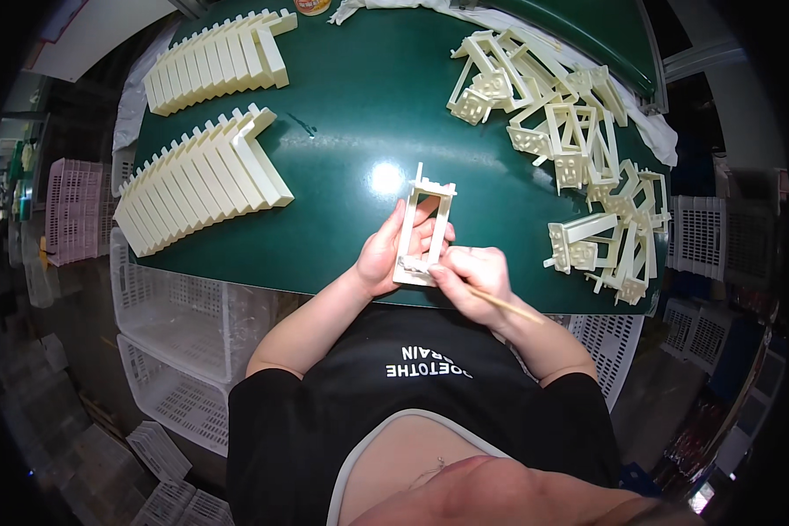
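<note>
One cream frame (441, 228), held above the near edge of the table (324, 202).
Your left hand (380, 254) cradles the frame from the left and beneath; its long axis runs near to far. Your right hand (477, 273) grips a thin stick (505, 304) at the frame's near right corner; the stick's tip cannot be made out.

One cream frame (443, 226), held in my left hand (382, 249), its long opening facing me. One thin tan stick (507, 305), pinched in my right hand (479, 279) at the frame's near end. One green table (351, 114), before me. Two tidy rows of cream pieces (203, 182) stand on its left; one tangled heap of cream frames (570, 168) lies on its right. White crates (171, 324), below left.
</note>
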